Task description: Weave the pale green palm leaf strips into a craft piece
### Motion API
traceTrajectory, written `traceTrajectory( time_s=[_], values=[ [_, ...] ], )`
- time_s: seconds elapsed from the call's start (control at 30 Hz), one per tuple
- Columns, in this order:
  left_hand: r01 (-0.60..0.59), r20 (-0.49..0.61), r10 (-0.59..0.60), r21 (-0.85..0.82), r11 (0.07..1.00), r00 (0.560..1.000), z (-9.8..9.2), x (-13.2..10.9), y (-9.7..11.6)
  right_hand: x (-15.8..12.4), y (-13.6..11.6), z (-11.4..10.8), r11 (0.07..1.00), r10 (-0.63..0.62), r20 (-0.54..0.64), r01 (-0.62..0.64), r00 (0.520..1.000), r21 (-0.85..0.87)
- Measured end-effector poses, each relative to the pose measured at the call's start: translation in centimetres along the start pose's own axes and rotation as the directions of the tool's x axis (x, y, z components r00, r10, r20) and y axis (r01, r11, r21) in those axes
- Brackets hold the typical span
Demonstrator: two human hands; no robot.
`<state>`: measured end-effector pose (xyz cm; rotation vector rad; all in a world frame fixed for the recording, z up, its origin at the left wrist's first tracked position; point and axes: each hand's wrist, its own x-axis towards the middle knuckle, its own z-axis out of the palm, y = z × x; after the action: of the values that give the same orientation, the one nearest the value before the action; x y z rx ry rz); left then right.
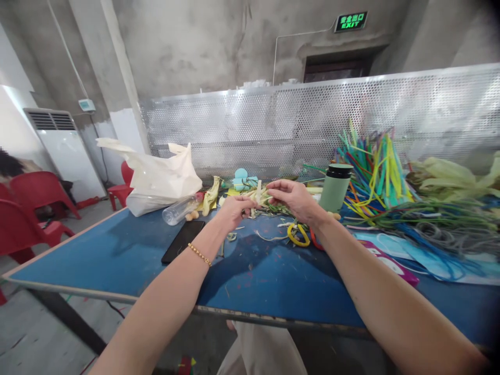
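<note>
My left hand (pixel 236 209) is closed, thumb and fingers pinched on a thin, pale plant strip (pixel 258 191) that stands up from the fingertips. Just to its right, my right hand (pixel 291 197) reaches toward the strip from the other side, fingers stretched out and slightly apart. Under and behind both hands lies a loose heap of pale green and yellowish leafy stems (pixel 279 207). Scissors with a yellow handle loop (pixel 298 235) lie below my right hand, beside a red loop partly hidden by my wrist.
On the blue table (pixel 105 260) are a black phone (pixel 183 242), a clear bottle (pixel 179 210), a white plastic bag (pixel 164 179) and a green tumbler (pixel 335 188). Colourful fuzzy stems (pixel 378 172) pile up at right. A perforated metal panel (pixel 242 125) stands behind; red chairs (pixel 42 192) are left.
</note>
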<state>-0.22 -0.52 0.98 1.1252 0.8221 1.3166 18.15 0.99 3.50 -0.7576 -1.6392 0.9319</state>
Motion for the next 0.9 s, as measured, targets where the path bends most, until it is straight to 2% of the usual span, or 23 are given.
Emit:
traceTrajectory(
  time_s=[0.1,0.17,0.3,0.4,0.57,0.73,0.83,0.9],
  values=[
    [-0.008,0.052,0.009,-0.032,0.999,0.999,-0.1,0.1,-0.1,-0.5,-0.6,0.3,0.993,-0.037,0.167,0.017,0.985,0.117],
    [-0.007,0.077,0.01,-0.042,0.999,0.997,-0.1,0.1,-0.2,-0.6,-0.8,0.6,0.99,-0.061,0.198,0.034,0.978,0.135],
    [-0.002,0.078,0.005,-0.04,0.999,0.997,-0.2,0.1,-0.2,-0.6,-0.5,0.8,0.994,-0.094,0.142,0.085,0.985,0.066],
    [-0.004,0.066,0.006,-0.033,0.999,0.998,-0.1,0.1,-0.2,-0.6,-0.4,0.8,0.991,-0.135,0.145,0.135,0.98,0.01],
    [-0.013,0.035,0.014,-0.018,1.0,0.999,0.0,0.1,-0.3,-0.8,-0.6,1.0,0.995,-0.073,0.169,0.083,0.983,-0.052],
    [-0.021,-0.011,0.021,0.027,0.999,1.0,0.1,0.1,-0.3,-0.7,-0.3,1.5,0.986,-0.058,0.039,0.063,0.998,-0.153],
    [-0.045,-0.014,0.045,0.032,0.998,0.999,0.0,0.2,-0.4,-0.4,0.2,1.5,0.955,-0.111,0.044,0.119,0.993,-0.273],
    [-0.055,-0.014,0.056,0.036,0.998,0.998,0.0,0.3,-0.5,-0.2,0.4,1.4,0.899,-0.185,0.064,0.195,0.981,-0.392]
  ],
)
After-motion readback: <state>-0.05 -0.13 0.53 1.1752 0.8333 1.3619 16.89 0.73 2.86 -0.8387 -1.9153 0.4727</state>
